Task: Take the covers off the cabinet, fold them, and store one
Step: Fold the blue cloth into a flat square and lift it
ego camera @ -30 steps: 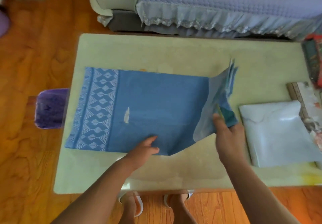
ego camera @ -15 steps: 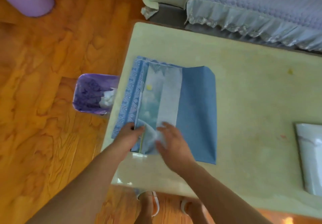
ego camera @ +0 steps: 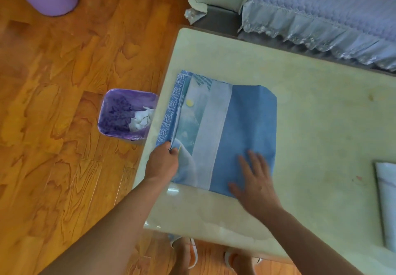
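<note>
Left hand (ego camera: 164,163) pinches folded blue cover (ego camera: 246,129) edge — right hand (ego camera: 256,180) flat on it.

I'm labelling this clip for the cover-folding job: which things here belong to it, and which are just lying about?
Part of the job:
blue cover, half folded
left hand, pinching its edge
right hand, flat on it
pale folded cover
table

Lying about:
purple bin
sofa

pale folded cover (ego camera: 385,206) cut by right edge, left fingers (ego camera: 171,149) tucked under blue cover (ego camera: 246,129)
</note>
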